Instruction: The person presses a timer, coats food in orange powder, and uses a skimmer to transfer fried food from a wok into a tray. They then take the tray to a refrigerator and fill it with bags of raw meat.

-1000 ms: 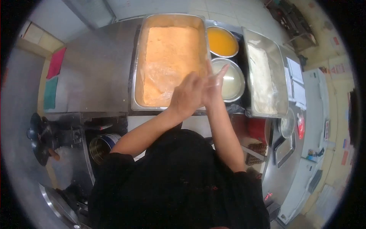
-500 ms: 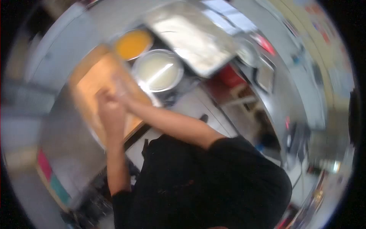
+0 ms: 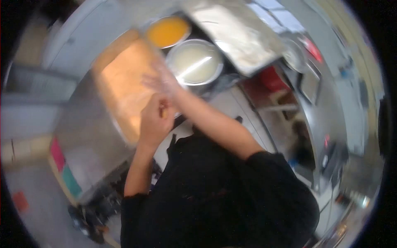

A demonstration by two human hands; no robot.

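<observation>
My left hand [image 3: 157, 114] is curled closed over the near right edge of a floured wooden board [image 3: 124, 89]. Something small and yellowish shows between its fingers, too blurred to name. Just beyond it, my right hand [image 3: 162, 81] stretches over the board with its fingers apart, pale as if dusted and smeared by motion. Right of the board stands a round bowl of pale whitish liquid [image 3: 194, 64], with a bowl of orange contents [image 3: 168, 32] behind it.
A metal tray [image 3: 244, 39] of white powder lies right of the bowls. Farther right are a round metal dish [image 3: 294, 56], a pink-red item [image 3: 313, 50] and a small rectangular tray [image 3: 310, 84]. A red container [image 3: 273, 78] sits below the counter.
The view has shifted, so the scene sits farther right. My hands, close together before, have separated a little, and the fingers of my right hand show spread.
</observation>
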